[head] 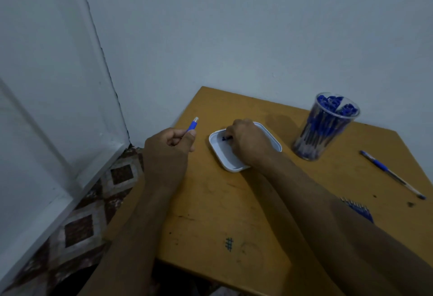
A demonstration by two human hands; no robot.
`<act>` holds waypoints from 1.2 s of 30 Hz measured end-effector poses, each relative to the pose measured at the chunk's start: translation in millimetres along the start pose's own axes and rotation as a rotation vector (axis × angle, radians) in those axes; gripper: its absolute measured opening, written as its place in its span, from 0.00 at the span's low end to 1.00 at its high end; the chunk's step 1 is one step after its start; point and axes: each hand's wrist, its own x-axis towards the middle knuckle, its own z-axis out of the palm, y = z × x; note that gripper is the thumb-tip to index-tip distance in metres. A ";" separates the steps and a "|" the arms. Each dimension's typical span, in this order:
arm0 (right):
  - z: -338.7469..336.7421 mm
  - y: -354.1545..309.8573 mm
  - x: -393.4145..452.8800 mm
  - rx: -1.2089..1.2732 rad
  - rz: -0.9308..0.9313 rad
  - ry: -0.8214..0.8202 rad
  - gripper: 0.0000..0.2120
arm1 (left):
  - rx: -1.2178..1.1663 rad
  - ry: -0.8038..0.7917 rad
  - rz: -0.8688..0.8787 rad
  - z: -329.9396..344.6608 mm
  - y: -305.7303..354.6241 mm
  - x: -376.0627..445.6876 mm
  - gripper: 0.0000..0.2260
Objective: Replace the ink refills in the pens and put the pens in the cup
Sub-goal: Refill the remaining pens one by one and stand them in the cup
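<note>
My left hand (167, 147) grips a pen (193, 126) with a blue grip section, its tip end pointing up and away, held off the table's left edge. My right hand (247, 140) reaches into a small white tray (221, 155) and its fingertips pinch a small blue piece (226, 138) there. A clear plastic cup (325, 127) full of blue pens stands at the back right of the wooden table (210, 202). One blue pen (391, 174) lies loose on the table at the right. A bundle of refills (357, 208) shows partly behind my right forearm.
The table stands in a corner against a pale wall. To the left the patterned tiled floor (89, 213) and a white door frame (58, 131) are in view. Pen marks dot the tabletop near the front.
</note>
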 end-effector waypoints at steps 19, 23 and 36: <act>0.4 16.5 13.2 0.050 -0.158 -0.007 0.08 | -0.004 -0.068 -0.010 5.8 7.2 -6.0 0.06; 1.0 19.5 12.7 0.067 -0.173 -0.020 0.07 | -0.013 -0.075 -0.014 6.9 6.9 -6.6 0.06; -2.2 21.4 -2.1 0.007 -0.198 0.082 0.04 | -0.016 -0.103 0.016 12.5 5.9 -8.0 0.05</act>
